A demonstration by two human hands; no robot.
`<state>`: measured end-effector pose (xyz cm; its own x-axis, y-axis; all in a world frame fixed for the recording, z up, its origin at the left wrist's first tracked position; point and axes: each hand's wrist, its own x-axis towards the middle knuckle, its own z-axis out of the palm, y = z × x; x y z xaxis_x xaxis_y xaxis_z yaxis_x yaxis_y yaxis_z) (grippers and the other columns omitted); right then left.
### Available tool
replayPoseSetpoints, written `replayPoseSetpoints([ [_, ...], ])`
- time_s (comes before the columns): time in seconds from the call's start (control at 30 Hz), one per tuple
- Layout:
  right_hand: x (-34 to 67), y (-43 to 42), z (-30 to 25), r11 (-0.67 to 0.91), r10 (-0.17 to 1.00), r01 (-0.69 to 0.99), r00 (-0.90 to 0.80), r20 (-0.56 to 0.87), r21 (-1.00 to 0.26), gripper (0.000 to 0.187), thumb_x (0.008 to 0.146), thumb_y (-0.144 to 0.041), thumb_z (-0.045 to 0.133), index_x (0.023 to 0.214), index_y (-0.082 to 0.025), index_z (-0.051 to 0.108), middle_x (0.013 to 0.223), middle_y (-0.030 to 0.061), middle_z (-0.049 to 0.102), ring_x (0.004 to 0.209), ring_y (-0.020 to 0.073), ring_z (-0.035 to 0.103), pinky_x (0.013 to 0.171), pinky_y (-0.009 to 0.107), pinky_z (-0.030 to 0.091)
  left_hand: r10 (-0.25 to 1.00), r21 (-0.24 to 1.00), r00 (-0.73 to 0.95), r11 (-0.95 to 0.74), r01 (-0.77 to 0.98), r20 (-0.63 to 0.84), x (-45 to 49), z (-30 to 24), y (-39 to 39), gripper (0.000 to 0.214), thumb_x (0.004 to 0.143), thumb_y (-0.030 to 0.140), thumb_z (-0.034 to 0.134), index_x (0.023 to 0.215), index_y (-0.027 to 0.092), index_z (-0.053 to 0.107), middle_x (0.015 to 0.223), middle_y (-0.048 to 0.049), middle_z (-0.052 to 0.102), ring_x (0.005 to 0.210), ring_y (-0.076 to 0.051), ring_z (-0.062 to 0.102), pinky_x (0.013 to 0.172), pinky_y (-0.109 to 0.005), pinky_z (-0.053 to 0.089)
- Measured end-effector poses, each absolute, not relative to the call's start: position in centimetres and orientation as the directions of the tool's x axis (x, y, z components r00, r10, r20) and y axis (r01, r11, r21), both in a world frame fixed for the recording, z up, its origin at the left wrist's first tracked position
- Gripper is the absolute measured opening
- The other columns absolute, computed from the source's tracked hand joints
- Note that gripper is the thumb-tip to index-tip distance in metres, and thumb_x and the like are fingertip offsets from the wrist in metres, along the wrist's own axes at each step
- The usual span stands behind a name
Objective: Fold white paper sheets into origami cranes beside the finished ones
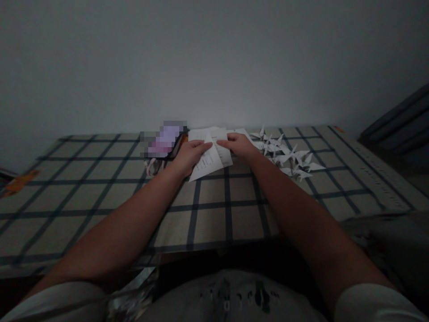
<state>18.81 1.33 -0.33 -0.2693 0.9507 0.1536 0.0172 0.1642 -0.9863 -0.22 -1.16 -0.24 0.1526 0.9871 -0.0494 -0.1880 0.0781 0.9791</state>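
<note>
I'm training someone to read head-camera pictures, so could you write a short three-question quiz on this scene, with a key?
1. True or false: the left hand touches the front printed sheet.
2. What lies on the tablecloth, to the right of that sheet?
A) a mug
B) folded paper shapes
C) scissors
3. Fill in: the device with a lit screen lies to the ___ of the left hand.

Key: 1 true; 2 B; 3 left
</note>
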Motion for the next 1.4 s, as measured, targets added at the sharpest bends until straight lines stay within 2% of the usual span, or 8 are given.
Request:
replayPoseSetpoints([
  [0.1, 18.66, 1.08, -0.03, 0.151, 0.955, 0.048, -0.266, 0.133, -0.987, 0.026, 0.073, -0.035, 0.076, 0.089, -0.013, 0.074, 0.088, 0.0062, 0.075, 0.073, 0.0165, 0.064, 0.067, 0.030, 0.051, 0.990, 0.980, 0.132, 0.070, -0.189, -0.045, -0.26, -0.28, -1.07, 0.039, 0.057, 0.038, 0.091, 0.078, 0.012, 0.072, 0.070, -0.0055, 0.073, 0.058, -0.016, 0.067, 0.052, -0.024, 0.051],
  [0.2, 18.63, 0.91, 0.19, 0.225, 0.956, 0.113, -0.220, 0.197, -0.968, 0.025, 0.073, -0.035, 0.077, 0.086, -0.014, 0.073, 0.083, 0.0044, 0.073, 0.073, 0.0160, 0.062, 0.066, 0.029, 0.050, 0.989, 0.971, 0.133, 0.097, -0.219, -0.069, -0.17, -0.09, -1.05, 0.031, 0.062, 0.033, 0.088, 0.077, 0.012, 0.072, 0.069, -0.0055, 0.073, 0.058, -0.016, 0.067, 0.053, -0.025, 0.053],
  [0.37, 18.64, 0.84, 0.20, 0.353, 0.914, 0.065, -0.238, 0.329, -0.933, 0.034, 0.072, -0.043, 0.079, 0.090, -0.015, 0.072, 0.090, 0.0041, 0.074, 0.083, 0.0174, 0.065, 0.079, 0.032, 0.053, 0.986, 0.953, 0.150, 0.109, -0.283, -0.069, -0.16, 0.08, -0.98, 0.021, 0.070, 0.028, 0.083, 0.077, 0.012, 0.071, 0.069, -0.0050, 0.072, 0.058, -0.016, 0.067, 0.063, -0.028, 0.057],
  [0.57, 18.39, 1.17, -0.20, 0.127, 0.915, -0.163, -0.362, 0.179, -0.978, 0.042, 0.064, -0.034, 0.085, 0.099, -0.017, 0.070, 0.104, 0.0070, 0.077, 0.091, 0.0193, 0.069, 0.085, 0.035, 0.057, 0.994, 0.953, 0.109, 0.024, -0.302, 0.009, -0.24, -0.31, -0.69, 0.033, 0.070, 0.035, 0.085, 0.089, 0.012, 0.072, 0.081, -0.0094, 0.077, 0.067, -0.019, 0.073, 0.067, -0.029, 0.059],
  [0.73, 18.75, 1.37, -0.41, 0.094, 0.949, -0.100, -0.292, 0.120, -0.990, 0.030, 0.070, -0.032, 0.082, 0.094, -0.015, 0.074, 0.093, 0.0061, 0.077, 0.076, 0.0161, 0.068, 0.075, 0.032, 0.057, 0.986, 0.963, 0.148, 0.113, -0.243, -0.078, -0.12, -0.07, -0.98, 0.027, 0.070, 0.030, 0.083, 0.085, 0.010, 0.073, 0.083, -0.0125, 0.078, 0.066, -0.019, 0.072, 0.062, -0.027, 0.057],
  [0.9, 19.04, 1.29, -0.23, 0.077, 0.952, -0.082, -0.290, 0.098, -0.994, 0.026, 0.074, -0.033, 0.079, 0.092, -0.015, 0.075, 0.089, 0.0059, 0.077, 0.073, 0.0151, 0.066, 0.072, 0.030, 0.056, 0.983, 0.979, 0.158, 0.117, -0.164, -0.091, -0.18, -0.01, -1.30, 0.033, 0.070, 0.028, 0.083, 0.096, 0.009, 0.075, 0.090, -0.0144, 0.079, 0.070, -0.021, 0.074, 0.067, -0.030, 0.058],
  [1.13, 19.05, 1.13, -0.09, 0.256, 0.944, 0.095, -0.238, 0.228, -0.962, 0.030, 0.075, -0.041, 0.078, 0.090, -0.015, 0.074, 0.086, 0.0043, 0.074, 0.075, 0.0157, 0.063, 0.072, 0.030, 0.051, 0.988, 0.978, 0.140, 0.096, -0.184, -0.071, -0.30, -0.43, -0.87, 0.035, 0.070, 0.030, 0.084, 0.096, 0.008, 0.074, 0.088, -0.0149, 0.079, 0.073, -0.023, 0.075, 0.071, -0.033, 0.059],
  [1.4, 18.83, 1.06, -0.15, 0.380, 0.913, 0.117, -0.210, 0.351, -0.918, 0.030, 0.075, -0.044, 0.076, 0.086, -0.017, 0.070, 0.084, 0.0021, 0.070, 0.078, 0.0154, 0.060, 0.074, 0.029, 0.049, 0.981, 0.958, 0.171, 0.132, -0.256, -0.089, -0.11, -0.36, -0.85, 0.025, 0.075, 0.024, 0.078, 0.094, 0.008, 0.073, 0.091, -0.0158, 0.079, 0.079, -0.025, 0.076, 0.072, -0.033, 0.060],
])
